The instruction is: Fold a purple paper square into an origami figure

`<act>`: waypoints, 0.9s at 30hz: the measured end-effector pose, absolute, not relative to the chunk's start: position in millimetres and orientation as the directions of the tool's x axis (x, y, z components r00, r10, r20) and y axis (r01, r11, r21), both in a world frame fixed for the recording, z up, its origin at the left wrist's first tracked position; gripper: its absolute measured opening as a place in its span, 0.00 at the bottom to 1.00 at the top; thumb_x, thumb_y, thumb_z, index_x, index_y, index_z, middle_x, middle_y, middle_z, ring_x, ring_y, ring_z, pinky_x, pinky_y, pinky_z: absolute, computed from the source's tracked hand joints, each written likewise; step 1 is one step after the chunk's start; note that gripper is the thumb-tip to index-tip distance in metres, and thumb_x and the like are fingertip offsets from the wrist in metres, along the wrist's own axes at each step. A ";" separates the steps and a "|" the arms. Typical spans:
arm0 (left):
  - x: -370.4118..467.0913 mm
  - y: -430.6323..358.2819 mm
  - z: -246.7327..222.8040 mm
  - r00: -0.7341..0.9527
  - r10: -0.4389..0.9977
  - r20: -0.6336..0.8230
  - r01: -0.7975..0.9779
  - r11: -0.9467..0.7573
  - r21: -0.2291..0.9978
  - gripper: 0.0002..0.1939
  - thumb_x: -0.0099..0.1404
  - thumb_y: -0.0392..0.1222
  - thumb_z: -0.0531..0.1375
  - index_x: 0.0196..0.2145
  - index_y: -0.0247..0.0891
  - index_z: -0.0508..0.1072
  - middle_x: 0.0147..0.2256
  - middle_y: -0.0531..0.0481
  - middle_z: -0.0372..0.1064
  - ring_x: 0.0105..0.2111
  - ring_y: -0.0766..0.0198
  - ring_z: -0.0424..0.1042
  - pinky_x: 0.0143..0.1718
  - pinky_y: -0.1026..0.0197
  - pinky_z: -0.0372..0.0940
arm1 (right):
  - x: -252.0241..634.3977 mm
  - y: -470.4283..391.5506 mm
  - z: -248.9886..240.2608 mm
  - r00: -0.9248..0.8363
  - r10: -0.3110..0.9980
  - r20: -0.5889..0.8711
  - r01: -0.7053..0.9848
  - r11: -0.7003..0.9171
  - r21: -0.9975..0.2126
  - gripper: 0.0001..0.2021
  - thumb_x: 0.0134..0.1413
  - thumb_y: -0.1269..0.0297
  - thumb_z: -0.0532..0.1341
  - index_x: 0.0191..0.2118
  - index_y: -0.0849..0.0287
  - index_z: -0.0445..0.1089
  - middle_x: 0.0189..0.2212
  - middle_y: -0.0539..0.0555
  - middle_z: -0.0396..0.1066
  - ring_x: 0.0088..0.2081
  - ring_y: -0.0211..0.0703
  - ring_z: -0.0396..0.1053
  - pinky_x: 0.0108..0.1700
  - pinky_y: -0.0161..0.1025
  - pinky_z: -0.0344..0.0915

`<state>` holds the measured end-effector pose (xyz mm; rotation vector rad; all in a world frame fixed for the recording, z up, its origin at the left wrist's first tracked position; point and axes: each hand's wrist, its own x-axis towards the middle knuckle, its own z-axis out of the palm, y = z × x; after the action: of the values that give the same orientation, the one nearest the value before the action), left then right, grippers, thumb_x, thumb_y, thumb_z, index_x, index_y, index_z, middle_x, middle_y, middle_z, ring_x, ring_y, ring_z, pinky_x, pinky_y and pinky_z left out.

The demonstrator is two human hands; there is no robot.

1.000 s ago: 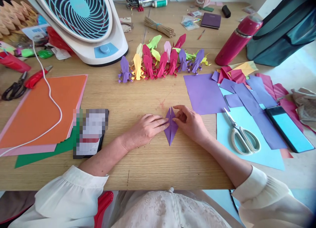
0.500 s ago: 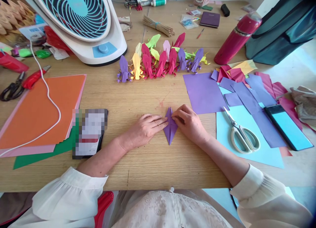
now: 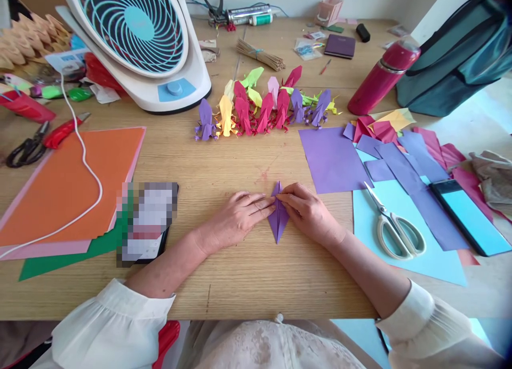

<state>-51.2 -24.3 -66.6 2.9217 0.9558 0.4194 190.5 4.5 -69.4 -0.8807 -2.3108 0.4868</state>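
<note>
A narrow purple folded paper diamond [image 3: 278, 227] lies on the wooden table, its long points toward and away from me, with a crease down the middle. My left hand [image 3: 239, 215] rests flat, its outstretched fingertips on the paper's left edge. The fingers of my right hand [image 3: 307, 211] are pinched on the paper's upper right part, near the centre line. They hide that part of the fold. Beyond both hands stands a row of folded paper figures [image 3: 264, 113] in purple, red, yellow, pink and green.
White-handled scissors [image 3: 394, 227] lie on light blue paper [image 3: 432, 265] at right, near purple sheets [image 3: 334, 161] and a phone [image 3: 472, 217]. Orange paper [image 3: 80, 182] and another phone [image 3: 150, 222] are at left. A fan [image 3: 172, 89] and a red flask [image 3: 384, 75] stand behind.
The view has tilted slightly, so everything sits lower in the picture. My right fingers have shifted a little inward toward the paper's centre line. My left hand stays on the paper.
</note>
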 end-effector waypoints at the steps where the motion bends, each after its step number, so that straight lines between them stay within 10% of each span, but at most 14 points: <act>1: -51.3 -24.5 -67.0 0.774 0.589 0.232 0.578 -0.807 0.121 0.22 0.73 0.31 0.52 0.63 0.36 0.65 0.63 0.44 0.64 0.62 0.53 0.62 0.59 0.48 0.58 | 190.8 4.4 -68.9 -0.599 0.687 0.412 0.462 0.716 -0.524 0.12 0.69 0.71 0.52 0.48 0.59 0.73 0.42 0.61 0.70 0.42 0.46 0.71 0.45 0.44 0.71; 19: -58.6 -25.0 -65.4 0.704 0.637 0.314 0.569 -0.771 0.286 0.24 0.74 0.34 0.51 0.66 0.36 0.62 0.62 0.40 0.65 0.61 0.57 0.67 0.58 0.51 0.63 | 194.0 6.9 -69.4 -0.635 0.670 0.386 0.451 0.726 -0.519 0.17 0.68 0.72 0.51 0.55 0.57 0.72 0.47 0.62 0.71 0.47 0.49 0.71 0.49 0.48 0.73; 27: -53.0 -25.7 -60.3 0.758 0.577 0.305 0.567 -0.813 0.128 0.18 0.74 0.34 0.53 0.59 0.32 0.69 0.60 0.42 0.69 0.59 0.55 0.68 0.55 0.50 0.65 | 194.1 7.3 -69.7 -0.638 0.659 0.398 0.447 0.738 -0.505 0.17 0.68 0.73 0.51 0.54 0.58 0.72 0.45 0.62 0.70 0.47 0.49 0.71 0.49 0.48 0.72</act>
<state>-53.0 -25.7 -60.3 2.9193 0.9502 0.5202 194.1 7.3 -69.7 -0.8323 -2.3654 0.4888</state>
